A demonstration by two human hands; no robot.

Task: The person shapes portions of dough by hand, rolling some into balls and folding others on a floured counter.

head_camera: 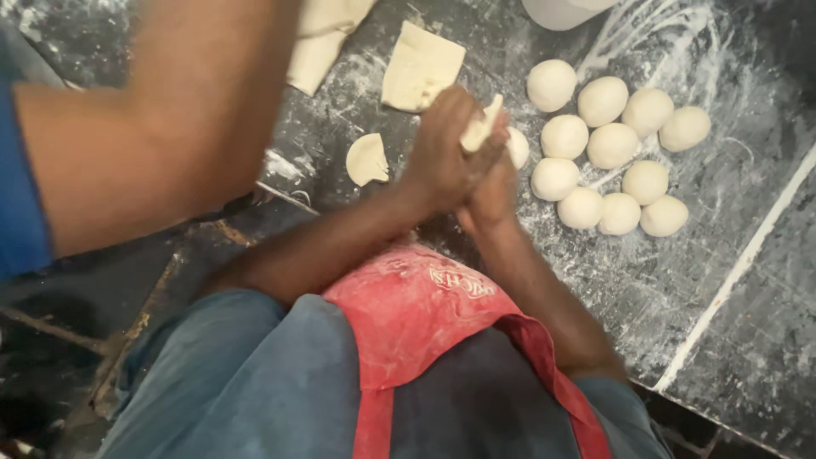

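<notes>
Dough piece (478, 127) sat pressed between my left hand (442, 153) and right hand (497, 183), both clasping it; I judged even, circling palm pressure best for rounding.

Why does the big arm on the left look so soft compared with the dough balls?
Head view: the arm sits close to the camera, so it blurs; the dough balls on the floured counter lie sharper. Hands pressing dough show slight blur. Lighting is dim and even, no glare.
</notes>
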